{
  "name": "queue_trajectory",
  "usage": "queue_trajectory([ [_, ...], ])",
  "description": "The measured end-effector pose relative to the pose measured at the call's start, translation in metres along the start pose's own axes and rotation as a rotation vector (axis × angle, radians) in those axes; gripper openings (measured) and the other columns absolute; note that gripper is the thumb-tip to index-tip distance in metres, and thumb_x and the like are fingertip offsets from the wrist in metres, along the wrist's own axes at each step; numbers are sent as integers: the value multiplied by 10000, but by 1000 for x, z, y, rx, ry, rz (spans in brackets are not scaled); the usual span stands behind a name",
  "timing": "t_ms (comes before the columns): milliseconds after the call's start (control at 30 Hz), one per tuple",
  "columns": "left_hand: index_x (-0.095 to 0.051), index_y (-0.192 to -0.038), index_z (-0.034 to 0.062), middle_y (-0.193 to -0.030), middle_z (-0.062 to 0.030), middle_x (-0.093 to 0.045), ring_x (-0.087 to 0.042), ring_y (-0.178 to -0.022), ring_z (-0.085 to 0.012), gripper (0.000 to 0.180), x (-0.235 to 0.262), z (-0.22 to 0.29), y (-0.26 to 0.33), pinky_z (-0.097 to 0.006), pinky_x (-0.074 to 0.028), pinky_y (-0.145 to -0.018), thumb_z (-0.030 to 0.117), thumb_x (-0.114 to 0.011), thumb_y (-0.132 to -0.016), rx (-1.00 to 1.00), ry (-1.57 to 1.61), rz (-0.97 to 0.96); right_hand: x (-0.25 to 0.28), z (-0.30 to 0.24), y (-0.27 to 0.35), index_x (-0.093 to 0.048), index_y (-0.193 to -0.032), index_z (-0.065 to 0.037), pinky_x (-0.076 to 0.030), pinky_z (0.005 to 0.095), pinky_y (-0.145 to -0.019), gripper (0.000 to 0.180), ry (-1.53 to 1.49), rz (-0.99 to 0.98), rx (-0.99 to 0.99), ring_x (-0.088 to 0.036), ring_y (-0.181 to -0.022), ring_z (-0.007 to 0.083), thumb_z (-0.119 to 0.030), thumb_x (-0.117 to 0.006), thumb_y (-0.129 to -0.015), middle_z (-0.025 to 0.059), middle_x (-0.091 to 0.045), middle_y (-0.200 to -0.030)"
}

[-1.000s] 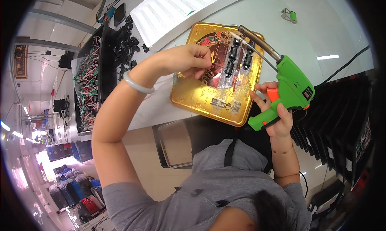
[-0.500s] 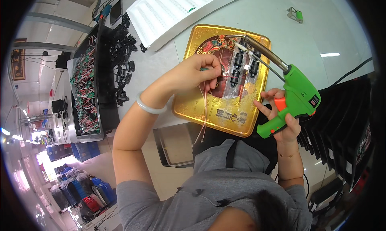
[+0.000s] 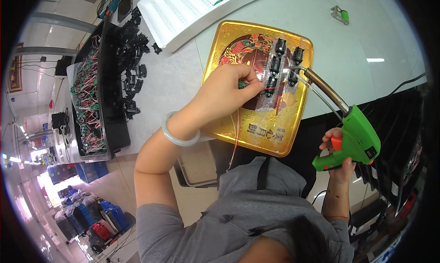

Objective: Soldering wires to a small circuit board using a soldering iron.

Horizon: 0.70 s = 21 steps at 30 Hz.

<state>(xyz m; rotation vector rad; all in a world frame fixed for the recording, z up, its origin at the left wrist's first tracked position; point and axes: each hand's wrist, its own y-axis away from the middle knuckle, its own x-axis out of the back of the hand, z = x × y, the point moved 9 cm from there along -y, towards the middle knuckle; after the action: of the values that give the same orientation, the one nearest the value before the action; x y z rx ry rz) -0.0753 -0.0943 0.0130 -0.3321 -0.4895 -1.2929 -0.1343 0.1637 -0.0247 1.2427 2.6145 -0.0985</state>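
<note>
My left hand [image 3: 224,91] pinches a small green circuit board [image 3: 242,84], mostly hidden by the fingers. Thin red and white wires [image 3: 236,137] trail from it toward my lap. Close by the fingertips is a black plastic part [image 3: 271,86], one of several stuck in two rows on clear tape over a gold tin lid [image 3: 224,139]. A green soldering gun [image 3: 362,132] with an orange trigger is gripped in my right hand [image 3: 341,169]. Its bent metal tip [image 3: 295,69] hangs over the right row of black parts; whether it touches them I cannot tell.
Left of the lid lies a heap of black plastic parts [image 3: 133,57]. Beyond it, a black bin [image 3: 114,125] holds many wired green boards. A white foam tray [image 3: 178,15] stands at the back, and a small metal holder with a green roll [image 3: 340,14] at the far right.
The soldering gun has moved right and toward me, its tip leaving the lid's far side. My left hand has shifted slightly right with the circuit board, closer to the lower black part.
</note>
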Motion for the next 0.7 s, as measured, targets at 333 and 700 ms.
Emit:
queue_trajectory([
  [333,-556,-665,8,-535,-83,-540,-513,-454,-172,165,-2,-5,10,-276,-392,-455,142,-607,-749,59,33,196,-15,4,4,-440,-984,16,-408,274,-644,637,-11,-105,27,-443,-789,172,-591,-385,-798,109,-434,-873],
  [700,-572,-738,8,-572,-92,-565,-526,-490,-171,149,-5,3,9,-287,-424,-492,152,-603,-760,50,-155,197,-18,8,3,-423,-976,5,-395,255,-594,610,-31,-93,27,-412,-732,157,-579,-388,-807,81,-401,-836],
])
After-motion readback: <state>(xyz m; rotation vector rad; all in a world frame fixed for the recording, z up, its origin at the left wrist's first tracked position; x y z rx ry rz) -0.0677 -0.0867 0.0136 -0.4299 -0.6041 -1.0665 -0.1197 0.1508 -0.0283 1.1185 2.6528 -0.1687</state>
